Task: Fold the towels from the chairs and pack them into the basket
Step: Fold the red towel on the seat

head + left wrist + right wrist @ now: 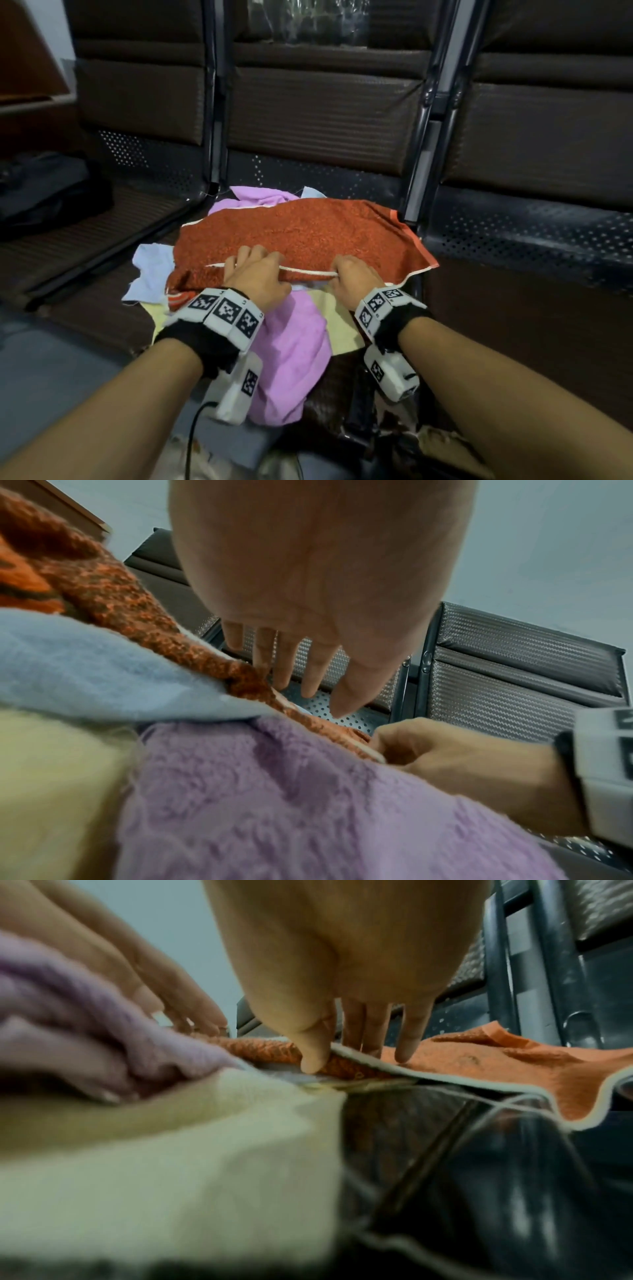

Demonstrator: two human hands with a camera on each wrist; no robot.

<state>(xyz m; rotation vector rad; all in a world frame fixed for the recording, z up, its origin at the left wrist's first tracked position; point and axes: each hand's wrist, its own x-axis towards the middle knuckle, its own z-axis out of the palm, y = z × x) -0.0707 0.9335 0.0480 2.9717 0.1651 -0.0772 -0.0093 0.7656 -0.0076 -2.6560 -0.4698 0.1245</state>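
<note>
**Orange towel, near hem in both hands**

Dark perforated bench seats [513, 226]; towel heap on middle one. My left hand [260, 277] and right hand [352, 279] pinch orange towel [301, 229] along its white edge. Wrist bands [224, 310] show square black-and-white codes, no readable words. Basket unseen.

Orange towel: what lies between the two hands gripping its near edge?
In the head view, only the orange towel's white-trimmed hem spans from left hand to right hand.
</note>
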